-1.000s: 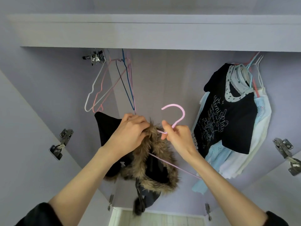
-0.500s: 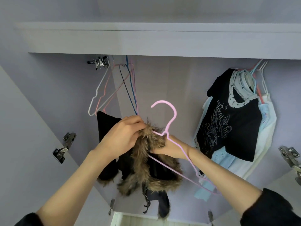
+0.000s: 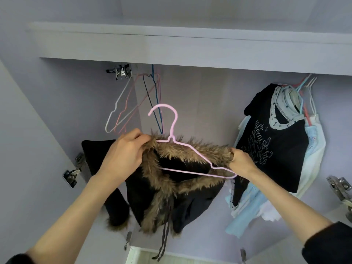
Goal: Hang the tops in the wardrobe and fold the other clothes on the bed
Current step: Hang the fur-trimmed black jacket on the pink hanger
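An open wardrobe [image 3: 200,103] fills the view, seen from below, its pale lilac back wall under a white top panel. At the right of the rail space hangs a bunch of tops [image 3: 276,141], a black printed one in front of light blue and white ones. At the upper left hang several empty wire hangers [image 3: 131,103], white, pink and blue.

In the middle, held up in front of the wardrobe, is a black top with a brown fur collar [image 3: 182,168]. Its body droops below the hands and dark drawstrings dangle from it. A pink wire hanger [image 3: 172,130] sits inside the collar. The hanger's long axis runs from upper left to lower right, between the two hands, and its hook stands above the collar, opening to the left.

The left hand [image 3: 123,155] grips the left end of the fur collar, fingers curled over the fur with the thumb against it. The right hand [image 3: 242,161] pinches the right end of the collar just above the hanger's right corner, fingers closed on the fur.

The hook lies above and between the hands, nearer the left hand. The rail itself is hidden behind the top panel. Judging from where the other hangers hang, the hook must rise up and back, with the empty hangers close on its left.
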A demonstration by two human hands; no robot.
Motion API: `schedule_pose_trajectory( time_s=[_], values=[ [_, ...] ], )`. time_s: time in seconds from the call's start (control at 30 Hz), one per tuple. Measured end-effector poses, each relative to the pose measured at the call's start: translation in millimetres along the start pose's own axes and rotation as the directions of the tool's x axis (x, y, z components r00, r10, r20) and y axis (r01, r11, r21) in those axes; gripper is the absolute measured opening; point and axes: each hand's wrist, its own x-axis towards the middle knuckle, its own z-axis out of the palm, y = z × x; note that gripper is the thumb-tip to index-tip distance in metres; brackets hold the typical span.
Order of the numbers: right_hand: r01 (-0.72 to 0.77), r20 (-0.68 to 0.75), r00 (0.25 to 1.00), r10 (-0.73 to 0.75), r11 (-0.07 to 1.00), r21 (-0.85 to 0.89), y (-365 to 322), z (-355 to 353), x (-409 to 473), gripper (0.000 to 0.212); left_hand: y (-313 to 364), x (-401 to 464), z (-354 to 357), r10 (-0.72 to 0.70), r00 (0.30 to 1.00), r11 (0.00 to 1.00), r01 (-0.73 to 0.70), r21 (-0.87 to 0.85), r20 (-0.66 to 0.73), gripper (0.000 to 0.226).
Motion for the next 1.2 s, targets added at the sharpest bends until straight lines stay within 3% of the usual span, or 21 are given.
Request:
schedule_pose_trajectory(
  time_s=[0.07,0.2,0.43,0.57,0.63,0.77,0.87,0.97,1.0,1.07,1.13,1.2],
  values=[
    [-0.027,0.037,0.999,0.028,1.0,-0.012,6.3,-2.0,-2.5,0.033,3.0,1.8,3.0,-0.01,1.0,0.999,0.01,0.038,-0.011,0.025],
    [-0.1,0.1,0.99,0.097,0.995,0.028,29.0,-2.4,-13.5,0.013,-0.5,4.2,3.5,-0.032,0.999,0.997,0.033,0.076,-0.02,0.026],
    [-0.194,0.104,0.981,0.166,0.902,0.385,37.5,-14.1,-27.3,0.018,6.3,-0.2,14.8,-0.096,0.995,0.988,0.094,0.121,0.014,0.028],
    [-0.19,0.08,0.982,0.174,0.932,0.31,28.6,-27.1,-32.7,0.013,9.3,-0.8,21.4,-0.123,0.992,0.986,0.121,0.119,0.011,0.031],
    [-0.177,0.083,0.984,0.159,0.936,0.304,21.6,-27.4,-34.3,0.02,11.6,-1.4,26.0,-0.129,0.992,0.987,0.127,0.094,0.013,0.031],
    [-0.061,0.035,0.998,0.055,0.976,0.21,-7.5,-21.1,-40.3,0.021,22.3,-3.1,38.2,-0.146,0.989,0.986,0.148,-0.078,0.019,0.028],
    [0.07,-0.145,0.988,-0.048,0.986,0.148,-22.2,-25.8,-45.1,0.029,23.4,-4.0,41.5,-0.118,0.992,0.986,0.123,-0.11,0.051,0.027],
    [0.243,-0.354,0.924,-0.141,0.934,0.263,-30.0,-36.4,-50.5,0.018,18.3,-3.1,42.1,-0.114,0.991,0.99,0.119,-0.069,0.076,0.027],
    [0.304,-0.365,0.91,-0.195,0.913,0.271,-32.4,-38.0,-52.1,0.016,17.9,-2.8,43.1,-0.106,0.991,0.99,0.113,-0.083,0.083,0.028],
    [0.378,-0.254,0.915,-0.312,0.884,0.276,-34.3,-36.2,-55.4,0.018,21.1,-1.0,43.7,-0.124,0.99,0.973,0.133,-0.191,0.061,0.028],
    [0.346,-0.095,0.938,-0.333,0.879,0.329,-33.6,-34.7,-59.7,0.022,25.2,1.1,41.1,-0.195,0.981,0.935,0.186,-0.301,0.001,0.026],
    [0.335,-0.123,0.942,-0.311,0.889,0.314,-27.9,-38.9,-57.9,0.027,26.2,2.8,37.5,-0.244,0.969,0.914,0.218,-0.342,-0.033,0.023]
  ],
)
